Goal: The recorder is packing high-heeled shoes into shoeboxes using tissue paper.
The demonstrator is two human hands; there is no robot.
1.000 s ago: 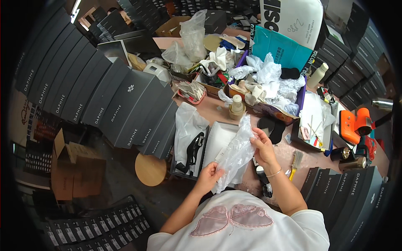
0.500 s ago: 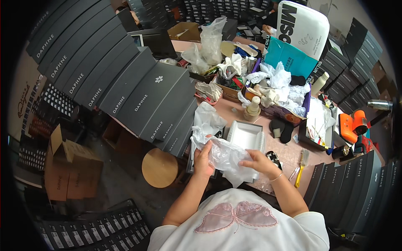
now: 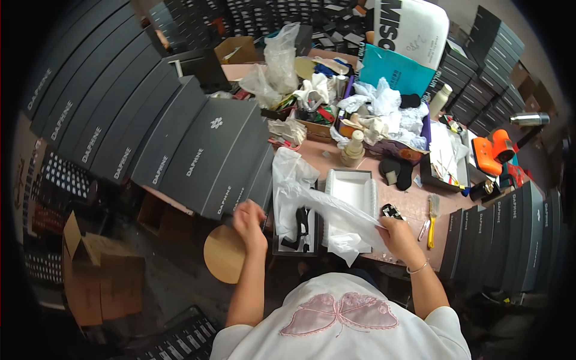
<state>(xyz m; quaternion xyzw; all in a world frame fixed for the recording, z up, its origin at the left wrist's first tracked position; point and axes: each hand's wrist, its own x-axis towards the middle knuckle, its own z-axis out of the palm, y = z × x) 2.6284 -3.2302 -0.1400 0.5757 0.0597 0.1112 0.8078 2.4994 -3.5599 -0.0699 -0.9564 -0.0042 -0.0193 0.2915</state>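
My right hand (image 3: 399, 241) pinches one end of a sheet of white tissue paper (image 3: 336, 209). The sheet stretches leftward over a white-lined box part (image 3: 350, 187), and its lower corner hangs at the table's near edge. To the left stands an open shoe box (image 3: 293, 252) with a black strappy shoe (image 3: 298, 231) in it, partly covered by more white paper (image 3: 294, 168). My left hand (image 3: 249, 223) is off the paper, between the shoe box and the stacked boxes. Motion blurs its fingers, and I see nothing held in them.
Stacked dark shoe boxes (image 3: 210, 156) rise at left; others (image 3: 510, 240) stand at right. A round wooden stool (image 3: 223, 255) is below left. On the table are a cream bottle (image 3: 354, 150), black pads (image 3: 396, 174), a yellow-handled brush (image 3: 432, 222) and an orange tool (image 3: 495, 152).
My left hand has let go of the tissue paper and moved left. My right hand has moved right, drawing the crumpled sheet out longer. The black shoe in its box now shows.
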